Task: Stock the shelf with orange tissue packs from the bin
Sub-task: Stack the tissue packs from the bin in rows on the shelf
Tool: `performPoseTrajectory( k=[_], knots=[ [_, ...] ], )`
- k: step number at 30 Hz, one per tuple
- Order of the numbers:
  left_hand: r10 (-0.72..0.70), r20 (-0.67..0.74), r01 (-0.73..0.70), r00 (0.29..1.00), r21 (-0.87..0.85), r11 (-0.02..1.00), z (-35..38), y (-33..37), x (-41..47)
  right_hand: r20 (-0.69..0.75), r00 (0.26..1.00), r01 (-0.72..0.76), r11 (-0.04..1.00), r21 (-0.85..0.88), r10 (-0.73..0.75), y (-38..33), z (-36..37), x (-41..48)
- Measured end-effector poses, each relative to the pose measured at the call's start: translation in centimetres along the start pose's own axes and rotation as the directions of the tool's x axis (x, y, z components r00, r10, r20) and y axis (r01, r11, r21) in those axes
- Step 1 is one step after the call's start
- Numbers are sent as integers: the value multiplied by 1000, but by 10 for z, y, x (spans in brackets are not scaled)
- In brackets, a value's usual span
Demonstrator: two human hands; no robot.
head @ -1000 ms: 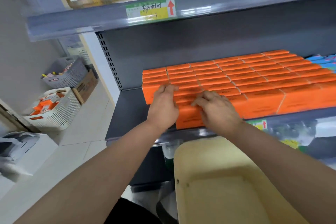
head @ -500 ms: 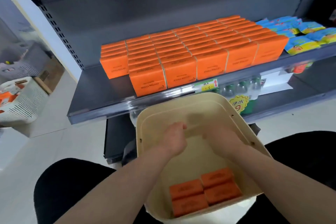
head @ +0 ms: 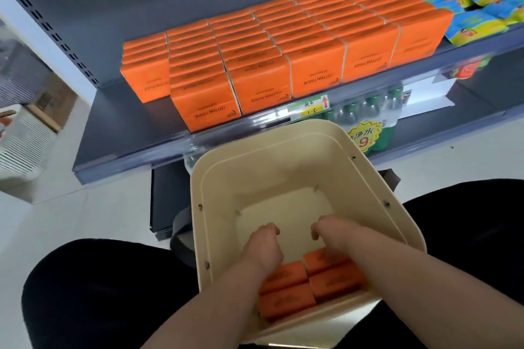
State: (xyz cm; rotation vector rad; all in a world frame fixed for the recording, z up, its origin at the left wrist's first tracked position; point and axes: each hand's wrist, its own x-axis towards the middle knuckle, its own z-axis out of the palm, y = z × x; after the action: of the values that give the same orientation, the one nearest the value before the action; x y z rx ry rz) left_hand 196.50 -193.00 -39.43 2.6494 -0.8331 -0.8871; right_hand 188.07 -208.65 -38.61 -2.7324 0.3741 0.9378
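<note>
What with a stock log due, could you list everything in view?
shelf: one, dark grey, ahead
shelved orange tissue packs: six rows, orange, shelf's left and middle
blue-yellow packets: several, right of them
price label: one, green-yellow, shelf edge
bottles: several, green-capped, lower shelf
bin: one, cream, between the knees
binned packs: four visible, orange, bin's near end
basket: one, white, floor at left
knees: two, black-clad, flanking the bin
left hand: one, in bin, fingers curled, empty
right hand: one, in bin, fingers curled, empty
</note>
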Motion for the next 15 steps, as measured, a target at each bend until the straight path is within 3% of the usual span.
performPoseTrajectory(
  k=[6,10,15],
  knots=[
    [63,36,-64,997,45,997,5,4,-4,24,999,-23,991,-131,26,1,9,-3],
    [57,12,-58,998,30,998,0,4,-2,-24,1000,-23,991,-135,20,1,12,-1],
    [8,14,-8,1000,17,1000,-2,0,-1,26,1000,5,982,-188,0,-1,19,1]
  ],
)
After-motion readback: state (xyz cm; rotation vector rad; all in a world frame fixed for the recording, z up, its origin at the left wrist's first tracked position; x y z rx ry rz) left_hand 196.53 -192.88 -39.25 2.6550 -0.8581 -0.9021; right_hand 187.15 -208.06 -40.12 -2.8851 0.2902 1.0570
